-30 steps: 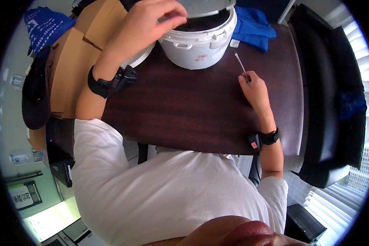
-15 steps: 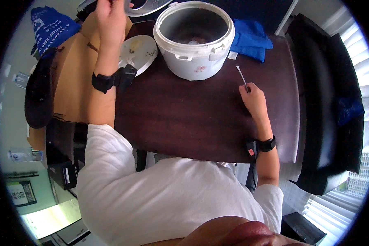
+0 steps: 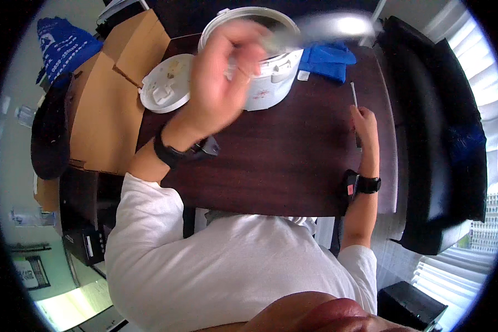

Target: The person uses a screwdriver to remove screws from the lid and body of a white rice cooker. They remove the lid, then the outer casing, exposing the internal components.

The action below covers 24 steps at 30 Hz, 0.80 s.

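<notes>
My left hand (image 3: 221,83), blurred by motion, is raised in front of the white rice cooker body (image 3: 265,97). Its fingers are closed on a smeared, silvery-grey round lid piece (image 3: 332,30), which stretches to the upper right over the cooker's opening. In the earlier frame this piece shows a hole. My right hand (image 3: 365,127) is over the right side of the dark table, closed around a thin screwdriver (image 3: 354,95) whose shaft points away from me. Left of the cooker lies a stained white round cover (image 3: 159,105), partly hidden by my left hand.
A blue cloth (image 3: 329,61) lies behind the cooker's right side. An opened cardboard box (image 3: 108,99) stands along the left of the brown table (image 3: 271,171). A blue printed bag (image 3: 63,47) is beyond it. Black seating (image 3: 437,138) lines the right.
My left hand has swung right and nearer with the lid piece, from the far left to over the cooker. My right hand with the screwdriver has shifted slightly right.
</notes>
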Tool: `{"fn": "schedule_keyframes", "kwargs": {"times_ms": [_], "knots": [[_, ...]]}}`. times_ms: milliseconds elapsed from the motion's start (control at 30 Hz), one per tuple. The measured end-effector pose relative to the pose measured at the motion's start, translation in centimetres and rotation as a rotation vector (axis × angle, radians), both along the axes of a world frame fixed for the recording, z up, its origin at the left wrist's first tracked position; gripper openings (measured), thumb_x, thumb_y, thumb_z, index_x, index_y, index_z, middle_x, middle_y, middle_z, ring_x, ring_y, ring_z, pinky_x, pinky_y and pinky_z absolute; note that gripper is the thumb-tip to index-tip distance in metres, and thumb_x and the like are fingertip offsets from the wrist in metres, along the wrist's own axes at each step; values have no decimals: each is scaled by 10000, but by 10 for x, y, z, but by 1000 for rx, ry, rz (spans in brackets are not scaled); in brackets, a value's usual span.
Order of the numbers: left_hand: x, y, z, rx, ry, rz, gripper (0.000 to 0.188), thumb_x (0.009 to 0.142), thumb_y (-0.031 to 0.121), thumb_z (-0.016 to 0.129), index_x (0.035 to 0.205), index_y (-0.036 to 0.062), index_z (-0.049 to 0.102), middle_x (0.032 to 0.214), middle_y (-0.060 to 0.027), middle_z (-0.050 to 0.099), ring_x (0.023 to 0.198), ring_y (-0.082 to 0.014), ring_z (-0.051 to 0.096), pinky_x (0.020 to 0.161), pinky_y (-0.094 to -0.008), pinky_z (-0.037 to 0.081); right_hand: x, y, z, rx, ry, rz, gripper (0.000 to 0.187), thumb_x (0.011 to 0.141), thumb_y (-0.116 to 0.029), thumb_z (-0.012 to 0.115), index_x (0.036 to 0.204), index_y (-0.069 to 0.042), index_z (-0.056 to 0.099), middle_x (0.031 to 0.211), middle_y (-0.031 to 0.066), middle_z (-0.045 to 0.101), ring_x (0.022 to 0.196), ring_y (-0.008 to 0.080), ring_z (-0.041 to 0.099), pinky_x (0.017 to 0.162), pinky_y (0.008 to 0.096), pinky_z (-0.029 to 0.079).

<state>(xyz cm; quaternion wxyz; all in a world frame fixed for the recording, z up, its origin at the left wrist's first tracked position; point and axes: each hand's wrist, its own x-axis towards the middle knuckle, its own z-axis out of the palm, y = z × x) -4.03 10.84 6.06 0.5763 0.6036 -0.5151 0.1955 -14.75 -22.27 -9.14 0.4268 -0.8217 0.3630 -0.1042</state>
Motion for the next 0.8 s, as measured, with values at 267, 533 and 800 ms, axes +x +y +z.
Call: {"fn": "schedule_keyframes", "kwargs": {"times_ms": [267,533,800], "knots": [[-36,-61,-65,277,-635,-199,168,836,103,640,981,104,556,1037,-36,591,930,-217,591,775,-335,525,-5,-71,-40,-165,-164,-100,379,885,-336,615,898,32,705,754,139,680,697,211,671,648,355,505],[-6,-80,-122,644,-494,-279,130,848,132,649,929,63,575,1042,-74,581,1019,-258,572,890,-384,490,-9,-60,-18,-18,-54,-200,385,900,-357,581,910,17,673,676,82,625,560,163,604,505,323,473],[-5,-65,-111,865,-454,-299,405,770,291,766,1067,54,626,1130,-107,607,1194,-309,533,1024,-417,440,-7,-50,-12,-60,-44,-150,366,912,-332,567,922,19,671,672,85,625,550,154,609,488,314,477]]}}
